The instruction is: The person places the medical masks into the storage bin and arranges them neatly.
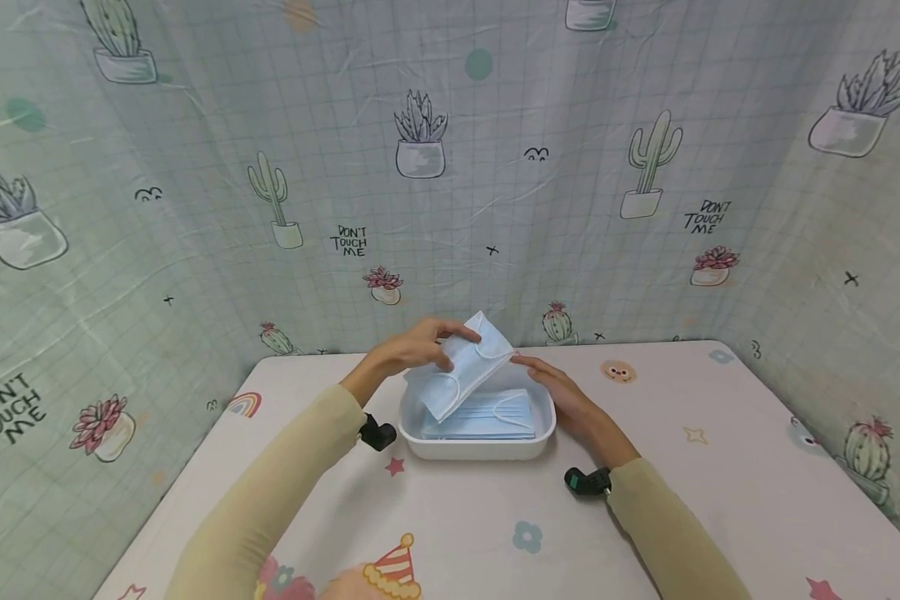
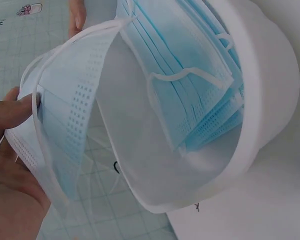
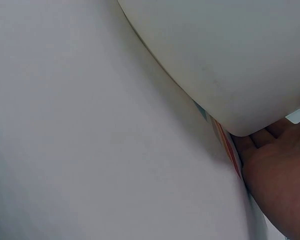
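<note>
My left hand (image 1: 412, 346) pinches a light blue face mask (image 1: 471, 371), holding it tilted above the left part of a white plastic container (image 1: 472, 451). In the left wrist view, the thumb lies on the ear-loop side of the lifted mask (image 2: 65, 107). More folded masks (image 1: 495, 414) lie stacked in the container, a white ear loop over the top one. At the container's right side is my right hand (image 1: 566, 396), its fingers extended along the wall and fingertips right at the mask's corner. The right wrist view shows its palm (image 3: 280, 172) beside the container's outer wall (image 3: 210, 60).
The container stands on a white table (image 1: 645, 417) with printed stars, flowers and a rainbow. Behind it and at both sides hangs a pale green curtain (image 1: 330, 150) with cactus prints. Black wrist cameras sit near the left (image 1: 377, 432) and right (image 1: 587, 482) sleeves.
</note>
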`<state>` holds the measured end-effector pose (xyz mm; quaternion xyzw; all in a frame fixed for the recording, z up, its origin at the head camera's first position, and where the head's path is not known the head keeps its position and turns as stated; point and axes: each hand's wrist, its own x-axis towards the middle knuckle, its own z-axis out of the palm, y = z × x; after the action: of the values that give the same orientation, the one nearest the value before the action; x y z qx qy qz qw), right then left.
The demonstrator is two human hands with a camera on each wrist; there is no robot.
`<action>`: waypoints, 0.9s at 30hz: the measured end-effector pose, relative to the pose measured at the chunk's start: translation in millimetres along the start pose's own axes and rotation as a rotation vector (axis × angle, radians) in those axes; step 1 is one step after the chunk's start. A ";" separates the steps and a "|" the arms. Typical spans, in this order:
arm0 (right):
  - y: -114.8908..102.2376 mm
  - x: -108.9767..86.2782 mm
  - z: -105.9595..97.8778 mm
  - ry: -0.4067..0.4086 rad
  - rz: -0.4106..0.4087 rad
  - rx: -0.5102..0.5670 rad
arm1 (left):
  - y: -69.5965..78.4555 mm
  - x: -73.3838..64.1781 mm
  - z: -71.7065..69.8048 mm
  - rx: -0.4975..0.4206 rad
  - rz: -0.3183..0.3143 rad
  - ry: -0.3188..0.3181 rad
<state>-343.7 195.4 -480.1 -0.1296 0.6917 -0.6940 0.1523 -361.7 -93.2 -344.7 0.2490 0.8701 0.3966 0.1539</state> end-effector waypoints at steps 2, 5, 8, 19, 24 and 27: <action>0.1 -0.2 -0.7 0.007 0.011 0.008 | 1.7 3.5 2.3 0.012 0.015 -0.031; 0.4 -0.1 -1.0 0.020 0.034 0.024 | 4.2 9.1 6.2 0.040 0.034 -0.085; 0.1 -0.2 -0.4 0.029 0.042 0.019 | 6.2 13.7 9.9 0.078 0.049 -0.135; 1.2 3.6 3.7 0.036 0.038 0.006 | 0.0 21.8 20.5 0.127 0.046 -0.260; -0.9 1.3 3.7 0.056 0.049 0.020 | 0.0 25.0 23.6 0.123 0.032 -0.322; -1.2 0.3 2.5 0.041 0.027 0.012 | 0.8 26.6 26.3 0.137 0.041 -0.351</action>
<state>-343.1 193.0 -478.9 -0.1051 0.6920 -0.6987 0.1483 -371.3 -61.8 -362.7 0.3419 0.8495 0.2901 0.2781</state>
